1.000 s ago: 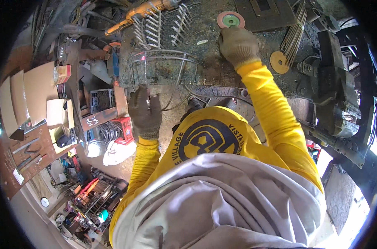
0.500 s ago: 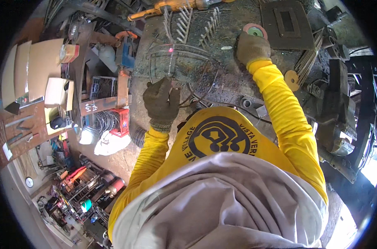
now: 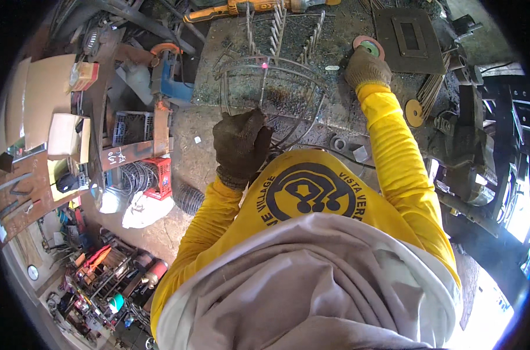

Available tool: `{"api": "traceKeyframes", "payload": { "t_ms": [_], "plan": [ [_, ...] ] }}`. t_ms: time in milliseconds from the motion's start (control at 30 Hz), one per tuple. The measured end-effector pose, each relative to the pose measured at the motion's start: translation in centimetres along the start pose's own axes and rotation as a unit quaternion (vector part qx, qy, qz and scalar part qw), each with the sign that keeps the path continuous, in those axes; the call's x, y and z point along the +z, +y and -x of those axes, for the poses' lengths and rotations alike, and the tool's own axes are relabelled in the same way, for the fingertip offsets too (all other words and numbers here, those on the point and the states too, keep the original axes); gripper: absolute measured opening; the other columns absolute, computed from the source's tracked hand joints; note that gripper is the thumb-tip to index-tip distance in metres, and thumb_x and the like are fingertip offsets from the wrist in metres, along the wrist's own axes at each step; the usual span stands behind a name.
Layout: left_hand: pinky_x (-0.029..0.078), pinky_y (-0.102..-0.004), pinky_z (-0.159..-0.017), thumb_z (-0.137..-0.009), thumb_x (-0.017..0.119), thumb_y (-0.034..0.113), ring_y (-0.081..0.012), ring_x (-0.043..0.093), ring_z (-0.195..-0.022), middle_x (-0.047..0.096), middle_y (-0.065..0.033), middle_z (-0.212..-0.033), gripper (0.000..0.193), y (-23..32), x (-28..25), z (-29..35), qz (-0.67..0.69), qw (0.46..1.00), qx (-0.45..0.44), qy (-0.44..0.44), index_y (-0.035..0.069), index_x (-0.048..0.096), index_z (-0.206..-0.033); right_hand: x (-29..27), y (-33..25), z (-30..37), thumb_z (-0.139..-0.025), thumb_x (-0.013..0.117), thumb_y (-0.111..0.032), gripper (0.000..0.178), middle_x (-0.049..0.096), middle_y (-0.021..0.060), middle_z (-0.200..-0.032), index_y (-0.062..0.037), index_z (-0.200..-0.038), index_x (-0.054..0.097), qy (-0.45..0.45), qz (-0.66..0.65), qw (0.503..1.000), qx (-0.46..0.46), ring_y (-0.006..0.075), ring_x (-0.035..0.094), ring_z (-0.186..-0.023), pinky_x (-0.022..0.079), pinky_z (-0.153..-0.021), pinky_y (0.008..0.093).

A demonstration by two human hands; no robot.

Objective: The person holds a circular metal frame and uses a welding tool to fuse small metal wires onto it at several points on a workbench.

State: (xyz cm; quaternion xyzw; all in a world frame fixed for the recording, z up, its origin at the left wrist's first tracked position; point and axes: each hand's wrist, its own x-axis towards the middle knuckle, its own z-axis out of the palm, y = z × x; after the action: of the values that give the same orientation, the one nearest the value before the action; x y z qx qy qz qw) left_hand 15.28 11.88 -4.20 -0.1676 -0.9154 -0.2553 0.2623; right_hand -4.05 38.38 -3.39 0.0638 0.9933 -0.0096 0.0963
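Observation:
My left hand, in a dark work glove, is closed on a thin metal rod. The rod points away from me, and its far tip glows pink at the curved bar of a bent-rod metal frame on the bench. Whatever grip lies inside the glove is hidden. Farther right, my right hand, in a brown knit glove, curls over the near edge of a pink and green grinding disc. Its fingertips are partly hidden.
An orange power tool and spiky metal pieces lie at the far side of the bench. A dark plate with a rectangular frame and a yellow disc are at right. Cardboard boxes stand left.
My view has shifted, so the bench things appear farther right. The left hand still has the rod, its glowing tip still at the frame. The right hand stays at the disc.

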Motion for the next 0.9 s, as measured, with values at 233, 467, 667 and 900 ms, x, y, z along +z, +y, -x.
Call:
{"api": "traceKeyframes", "payload": {
  "t_ms": [233, 467, 667, 900],
  "plan": [
    [0.053, -0.0450, -0.066, -0.076, 0.075, 0.012, -0.0349, 0.069, -0.071, 0.073, -0.0164, -0.086, 0.034, -2.1, -1.6, -0.8, 0.113, 0.993, 0.040, -0.006, 0.002, 0.069, -0.108, -0.1, 1.2, -0.1, -0.092, 0.062, -0.026, 0.042, 0.069, 0.0245, -0.121, -0.0025, -0.126, 0.060, -0.005, -0.069, 0.998, -0.008, 0.0411, 0.068, -0.109, 0.054, -0.091, 0.0467],
    [0.053, -0.0427, -0.066, -0.079, 0.075, 0.014, -0.0333, 0.069, -0.072, 0.072, -0.0160, -0.083, 0.034, -3.1, -3.4, -1.9, 0.155, 0.983, 0.034, -0.096, 0.002, 0.069, -0.111, -1.6, 8.5, 7.1, -0.086, 0.061, -0.002, 0.014, 0.069, 0.0183, -0.111, 0.0001, -0.099, 0.065, 0.097, -0.217, 0.917, -0.321, 0.0268, 0.067, -0.083, 0.053, -0.074, 0.0354],
    [0.054, -0.0393, -0.075, -0.086, 0.073, 0.013, -0.0318, 0.070, -0.083, 0.071, -0.0168, -0.093, 0.035, 0.3, -5.2, -4.1, 0.145, 0.981, -0.003, -0.133, 0.001, 0.066, -0.119, 1.0, 5.9, 13.9, -0.080, 0.065, 0.007, 0.040, 0.066, 0.0133, -0.097, -0.0016, -0.119, 0.061, 0.043, -0.568, 0.790, -0.227, 0.0148, 0.061, -0.078, 0.050, -0.071, 0.0273],
    [0.057, -0.0387, -0.081, -0.097, 0.067, 0.017, -0.0309, 0.072, -0.092, 0.070, -0.0198, -0.112, 0.039, 7.1, -0.3, -5.2, 0.347, 0.896, -0.217, -0.174, -0.002, 0.058, -0.129, 0.7, -1.1, 15.2, -0.074, 0.067, 0.007, 0.070, 0.067, 0.0066, -0.079, 0.0007, -0.140, 0.045, 0.045, -0.622, 0.739, -0.256, 0.0196, 0.066, -0.067, 0.052, -0.063, 0.0294]
  ]
}}
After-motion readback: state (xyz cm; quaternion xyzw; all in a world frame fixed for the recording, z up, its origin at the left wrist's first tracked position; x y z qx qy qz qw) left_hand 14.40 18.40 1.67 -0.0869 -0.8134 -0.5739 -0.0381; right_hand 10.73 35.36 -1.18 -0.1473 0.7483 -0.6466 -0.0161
